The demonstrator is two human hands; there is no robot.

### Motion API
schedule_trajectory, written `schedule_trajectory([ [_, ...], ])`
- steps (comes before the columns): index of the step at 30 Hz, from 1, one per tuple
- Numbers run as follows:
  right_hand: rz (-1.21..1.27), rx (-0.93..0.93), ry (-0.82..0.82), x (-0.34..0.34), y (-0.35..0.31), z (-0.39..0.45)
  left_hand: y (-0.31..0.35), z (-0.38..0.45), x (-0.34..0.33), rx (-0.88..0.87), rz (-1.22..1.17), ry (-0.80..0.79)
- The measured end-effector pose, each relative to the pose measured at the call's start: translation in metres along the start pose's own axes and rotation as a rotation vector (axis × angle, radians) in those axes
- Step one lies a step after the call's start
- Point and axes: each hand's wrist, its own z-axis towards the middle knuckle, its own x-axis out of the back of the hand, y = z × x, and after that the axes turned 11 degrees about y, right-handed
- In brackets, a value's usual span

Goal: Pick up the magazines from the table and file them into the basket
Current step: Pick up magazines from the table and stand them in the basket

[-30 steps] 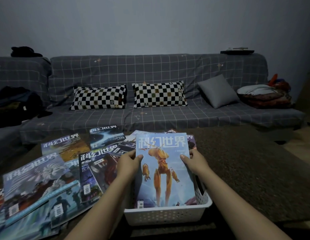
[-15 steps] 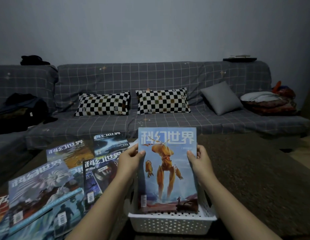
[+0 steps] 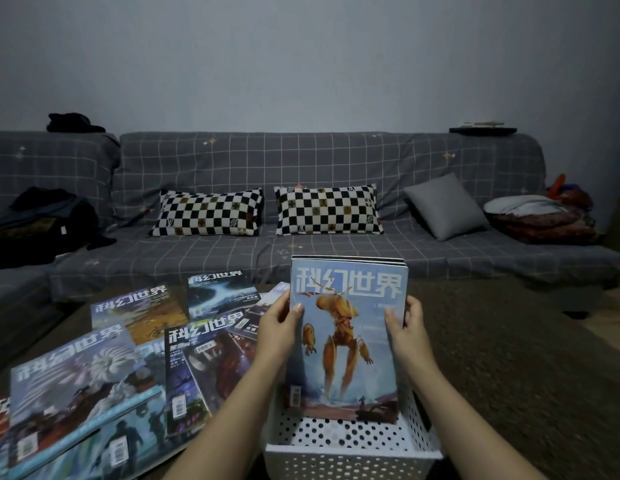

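A blue magazine with an orange robot on its cover (image 3: 350, 344) stands upright inside the white perforated basket (image 3: 350, 460), with other magazines' top edges showing just behind it. My left hand (image 3: 279, 327) grips its left edge and my right hand (image 3: 407, 329) grips its right edge. Several more magazines (image 3: 94, 375) lie fanned and overlapping on the table to the left of the basket.
A grey checked sofa (image 3: 301, 168) runs across the back with two checkered pillows (image 3: 208, 213), a grey cushion (image 3: 445, 206) and folded cloth at the right. A dark bag (image 3: 42, 223) lies on its left end. Brown carpet lies right of the basket.
The robot magazine has gone from leaning back over the basket to standing upright in it, its lower edge now down on the basket floor. Both hands stayed on its sides.
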Motion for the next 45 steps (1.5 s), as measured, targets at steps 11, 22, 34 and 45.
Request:
schedule_trajectory([
  [11,-0.056,-0.005,0.036,-0.01,0.017,-0.005,-0.022,0.0,-0.003,0.023,0.042,0.026],
  [22,-0.098,-0.047,0.098,-0.014,0.023,-0.002,-0.035,0.015,0.025,0.004,0.227,0.143],
  [34,-0.12,-0.056,0.124,-0.018,0.021,-0.008,-0.1,0.021,0.097,0.272,0.909,0.413],
  [45,-0.132,-0.066,0.129,-0.016,0.023,-0.009,-0.093,0.053,0.117,0.542,0.538,0.444],
])
